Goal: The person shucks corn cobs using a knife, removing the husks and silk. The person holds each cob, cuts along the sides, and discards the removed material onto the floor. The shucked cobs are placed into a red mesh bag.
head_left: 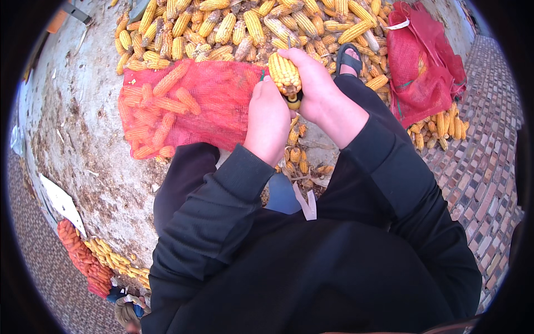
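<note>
A yellow corn cob (284, 74) is held between my hands, in front of my knees. My left hand (269, 110) grips its left side, thumb lying along the kernels. On the right side, the thumb of my right hand (319, 87) presses near the cob's far end. Under the cob, in my right palm, shows the yellow and black handle of a thin-shafted hand tool (294, 102); a slim metal shaft pokes out past the far end. Most of the tool is hidden by the cob and fingers.
A large heap of corn cobs (225, 29) lies ahead. A red mesh sack (208, 104) with cobs inside lies at my left knee; another red sack (421, 67) lies right, beside brick paving (492, 167). A person (129, 311) is at lower left near filled sacks (83, 259).
</note>
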`<action>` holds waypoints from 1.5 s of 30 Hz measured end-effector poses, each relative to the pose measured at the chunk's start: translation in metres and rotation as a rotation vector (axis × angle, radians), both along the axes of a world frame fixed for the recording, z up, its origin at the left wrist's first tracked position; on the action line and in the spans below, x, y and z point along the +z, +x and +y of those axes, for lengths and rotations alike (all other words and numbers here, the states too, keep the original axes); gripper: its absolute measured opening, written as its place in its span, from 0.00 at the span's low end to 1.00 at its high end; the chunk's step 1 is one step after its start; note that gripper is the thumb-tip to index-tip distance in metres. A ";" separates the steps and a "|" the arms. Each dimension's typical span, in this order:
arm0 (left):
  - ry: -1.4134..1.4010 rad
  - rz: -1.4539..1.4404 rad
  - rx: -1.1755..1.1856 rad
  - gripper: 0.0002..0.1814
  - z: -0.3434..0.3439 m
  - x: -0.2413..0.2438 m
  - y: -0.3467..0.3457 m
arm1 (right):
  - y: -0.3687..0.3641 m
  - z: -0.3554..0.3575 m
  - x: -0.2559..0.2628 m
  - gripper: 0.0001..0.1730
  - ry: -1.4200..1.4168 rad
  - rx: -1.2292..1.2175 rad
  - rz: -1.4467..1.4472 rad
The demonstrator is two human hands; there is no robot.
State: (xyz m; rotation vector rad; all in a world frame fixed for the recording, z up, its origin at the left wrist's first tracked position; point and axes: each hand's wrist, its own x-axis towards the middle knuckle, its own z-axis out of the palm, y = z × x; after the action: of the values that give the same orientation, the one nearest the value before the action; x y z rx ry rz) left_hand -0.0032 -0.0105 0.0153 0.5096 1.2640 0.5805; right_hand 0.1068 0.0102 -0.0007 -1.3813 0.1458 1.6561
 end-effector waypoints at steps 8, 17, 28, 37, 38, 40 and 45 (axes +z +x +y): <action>-0.024 -0.003 0.007 0.17 -0.001 0.000 0.001 | -0.001 -0.001 0.002 0.17 -0.027 -0.007 -0.041; 0.007 -0.011 -0.055 0.07 0.000 0.000 0.000 | -0.002 -0.002 0.006 0.16 -0.034 -0.018 -0.065; 0.008 0.009 -0.072 0.07 0.000 0.001 0.000 | -0.004 -0.002 0.010 0.16 -0.037 -0.029 -0.086; -0.032 -0.032 -0.017 0.09 -0.001 -0.002 -0.001 | -0.004 -0.002 0.007 0.16 -0.053 -0.019 -0.085; -0.034 -0.027 -0.015 0.10 -0.001 -0.002 0.000 | -0.004 -0.002 0.006 0.16 -0.052 -0.021 -0.081; -0.036 -0.020 -0.012 0.11 0.000 -0.002 0.001 | -0.003 -0.002 0.004 0.16 -0.048 -0.021 -0.077; -0.030 -0.019 0.001 0.14 0.001 -0.001 0.002 | -0.001 -0.001 0.000 0.16 -0.030 -0.032 -0.067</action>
State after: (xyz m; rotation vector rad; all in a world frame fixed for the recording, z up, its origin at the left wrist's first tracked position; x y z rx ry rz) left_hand -0.0008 -0.0092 0.0139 0.4775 1.2533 0.5650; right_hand 0.1063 0.0092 -0.0007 -1.4482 0.1534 1.5850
